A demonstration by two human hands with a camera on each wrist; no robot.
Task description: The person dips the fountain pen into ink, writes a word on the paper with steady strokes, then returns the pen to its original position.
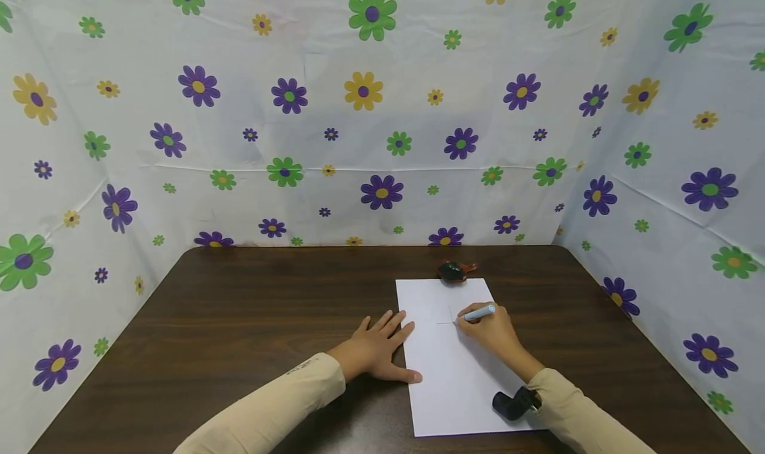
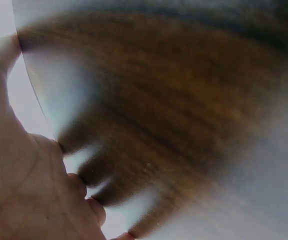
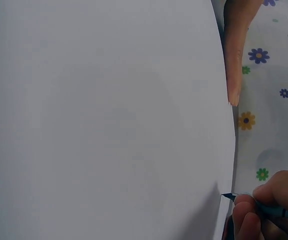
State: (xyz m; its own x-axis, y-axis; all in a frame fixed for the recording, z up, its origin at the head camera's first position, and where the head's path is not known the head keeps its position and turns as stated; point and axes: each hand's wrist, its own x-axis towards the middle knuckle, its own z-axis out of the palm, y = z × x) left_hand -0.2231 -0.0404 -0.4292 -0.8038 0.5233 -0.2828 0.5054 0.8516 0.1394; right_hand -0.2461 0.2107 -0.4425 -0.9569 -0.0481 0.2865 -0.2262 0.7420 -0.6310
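R hand (image 1: 491, 334) pinches a pen (image 1: 480, 313) over the upper half of the paper (image 1: 439, 401), tip twd 8–9 o'clock, back end twd 2–3; fingers hide part of the barrel. L hand (image 1: 379, 352) spread at paper's 9 o'clock edge. Thin lines (image 1: 443, 323) by tip, hard to make out from here. R sleeve (image 1: 582, 407) covers paper's 5 o'clock corner.

Pen (image 1: 480, 313) partly hidden by right grip (image 1: 495, 332); sleeves (image 1: 263, 407) cut off by head view's bottom edge.
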